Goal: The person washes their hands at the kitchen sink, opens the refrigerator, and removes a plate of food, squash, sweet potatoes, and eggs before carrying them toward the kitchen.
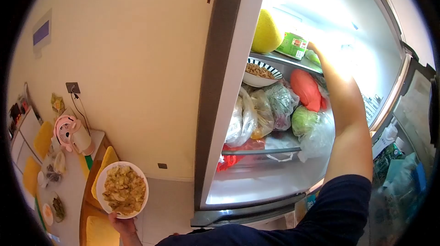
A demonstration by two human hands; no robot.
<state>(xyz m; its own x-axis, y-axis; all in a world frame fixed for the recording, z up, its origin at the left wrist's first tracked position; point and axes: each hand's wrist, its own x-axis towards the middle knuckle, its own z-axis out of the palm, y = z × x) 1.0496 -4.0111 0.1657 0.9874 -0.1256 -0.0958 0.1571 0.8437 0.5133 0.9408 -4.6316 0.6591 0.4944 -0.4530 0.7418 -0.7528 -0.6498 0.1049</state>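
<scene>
My left hand (pixel 123 226) grips the lower edge of a white bowl (pixel 100 190) of cooked yellow-brown food (pixel 123 189), held out at the left. My right hand (pixel 314 49) reaches onto the upper shelf of the open fridge, at the right end of a green printed box (pixel 292 45). Glare and the box hide most of its fingers, so I cannot tell whether it grips the box. A large yellow-green fruit (pixel 266 33) stands left of the box. Under that shelf is a striped bowl (pixel 261 80) of peanuts (pixel 260 70).
Bagged vegetables (pixel 280 101), a red bag (pixel 306 90) and a wrapped green cabbage (pixel 305 121) crowd the lower shelf (pixel 266 151). The fridge door (pixel 415 108), with packages in its racks, stands open at right. A dining table (pixel 73 191) with dishes, a pink fan (pixel 67 132) and yellow chairs (pixel 107 163) is at left.
</scene>
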